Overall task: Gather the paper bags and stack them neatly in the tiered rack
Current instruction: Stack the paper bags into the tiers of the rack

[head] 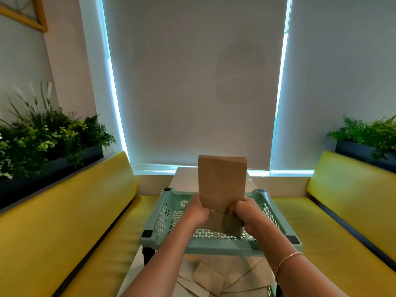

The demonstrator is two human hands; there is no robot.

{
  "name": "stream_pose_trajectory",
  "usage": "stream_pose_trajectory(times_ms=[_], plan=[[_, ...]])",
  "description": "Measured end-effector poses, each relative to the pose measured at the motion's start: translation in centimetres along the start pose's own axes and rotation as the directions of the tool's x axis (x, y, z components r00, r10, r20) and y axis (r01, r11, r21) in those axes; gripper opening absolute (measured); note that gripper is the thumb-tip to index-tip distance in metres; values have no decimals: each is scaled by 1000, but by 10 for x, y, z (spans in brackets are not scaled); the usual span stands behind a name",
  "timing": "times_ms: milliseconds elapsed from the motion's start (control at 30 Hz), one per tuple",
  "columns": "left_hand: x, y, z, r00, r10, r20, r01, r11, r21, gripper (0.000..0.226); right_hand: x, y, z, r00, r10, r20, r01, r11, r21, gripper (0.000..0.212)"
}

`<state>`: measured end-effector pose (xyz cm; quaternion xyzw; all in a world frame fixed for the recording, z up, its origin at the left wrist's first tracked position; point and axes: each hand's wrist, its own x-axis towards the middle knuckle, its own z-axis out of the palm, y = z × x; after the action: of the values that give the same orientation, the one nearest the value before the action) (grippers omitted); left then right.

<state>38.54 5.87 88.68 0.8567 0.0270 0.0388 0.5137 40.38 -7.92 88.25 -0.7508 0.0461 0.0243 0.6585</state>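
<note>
A stack of brown paper bags [221,181] stands upright over the top tray of the mint-green tiered rack [218,248]. My left hand [198,211] grips its lower left edge and my right hand [246,213] grips its lower right edge. The bottom of the stack [222,225] bends toward me inside the tray. Several loose paper bags [225,275] lie fanned in the lower tier beneath.
The rack stands on a white table [184,179] between two yellow benches [75,221] [342,211]. Planters with greenery sit behind the left bench [42,136] and the right bench [368,136]. A drawn window blind [192,82] fills the far wall.
</note>
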Motion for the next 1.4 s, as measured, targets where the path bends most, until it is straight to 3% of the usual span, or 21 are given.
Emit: stream_pose_trajectory(times_ms=[100,200,367,467,567,633,733,800,867,967,1100,1200,1267,1333,1400], plan=[[5,3,-5,1000,-16,-11,17,998,68,40,1,1,1,1000,-11,-11,11,1000,17,28],[5,-2,-5,999,-34,23,30,989,147,37,1,8,2,999,38,33,-35,994,-106,22],[4,-6,-6,997,-74,25,72,995,68,42,-3,7,-5,997,56,48,-39,952,-305,22],[3,-6,-10,988,-118,104,134,977,-164,37,-6,-2,-16,997,56,59,-41,973,-229,21],[-4,2,-13,963,-186,196,266,780,-566,35,-9,-16,-31,1000,-6,28,8,998,-68,21],[-8,8,-13,945,-227,234,326,621,-713,32,-12,-24,-36,999,-29,34,25,994,105,19],[-13,13,-7,920,-278,276,387,533,-753,33,-16,-27,-30,999,-19,30,15,993,120,15],[-18,12,0,907,-292,302,414,498,-762,21,-21,-28,-23,999,6,40,-9,997,72,11],[-19,11,6,906,-297,300,413,471,-780,8,-25,-32,-19,999,27,42,-32,989,145,12],[-21,14,12,920,-306,245,372,483,-793,21,-26,-37,-13,999,33,-2,-32,981,189,10],[-25,16,13,922,-298,247,371,501,-782,13,-16,-32,-4,994,33,-102,-40,997,-61,48],[-17,8,-4,926,-333,179,331,486,-809,9,-14,-33,-15,996,38,-80,-47,994,-103,38],[-6,0,-26,929,-365,66,245,470,-848,22,-15,-36,-27,996,-25,-85,15,993,-117,30],[2,-6,-47,941,-333,-59,146,557,-818,34,-16,-40,-38,988,-120,-101,107,986,-131,30],[5,-9,-60,956,-227,-185,56,763,-644,38,-13,-39,-42,977,-178,-116,167,981,-97,36]])
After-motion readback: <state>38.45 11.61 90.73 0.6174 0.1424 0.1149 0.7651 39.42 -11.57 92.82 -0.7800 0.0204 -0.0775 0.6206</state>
